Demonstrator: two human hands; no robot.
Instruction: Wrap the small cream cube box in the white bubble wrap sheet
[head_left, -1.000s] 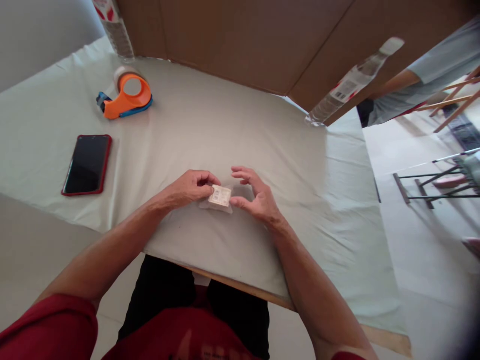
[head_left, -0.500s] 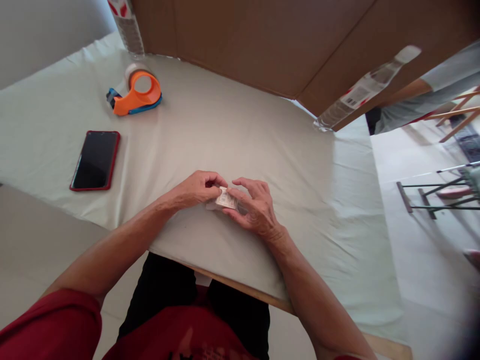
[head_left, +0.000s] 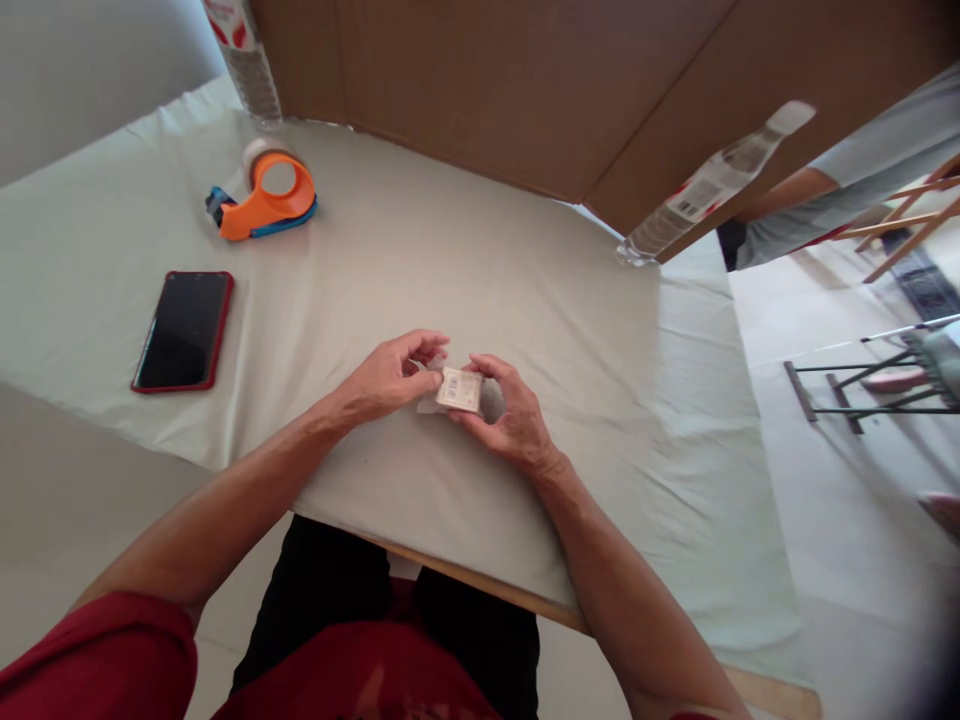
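small square cream packet with a printed face [head_left: 460,390]: just below the centre of the frame, between the two hands, low over the worktop; whether it rests on the cloth cannot be told.
thin clear plastic film [head_left: 429,405]: shows at the packet's lower left, by the left thumb; how far it wraps round is hidden.
right hand [head_left: 514,412]: grip closed on the packet, thumb at the lower edge and fingers at the upper right corner, probably to steady it while its face stays readable from above.
left hand [head_left: 394,375]: thumb tip at the packet's left edge, fingers curled above and apart from the thumb; whether this grip pinches film or only touches cannot be told.
pale green cloth-covered worktop [head_left: 480,270]: wrinkled cloth under both forearms, which likely lean there for support.
black phone in a red case [head_left: 185,332]: flat at left of the frame, well apart from the hands.
orange and blue tape dispenser [head_left: 285,200]: upper left, beyond the phone, seemingly put aside within reach.
tall brown cardboard panel [head_left: 480,90]: across the top, blocking the view behind.
clear plastic bottles [head_left: 705,195]: one at each side of the panel, perhaps propping it.
person in grey clothing [head_left: 892,130]: upper right, partly hidden by the panel.
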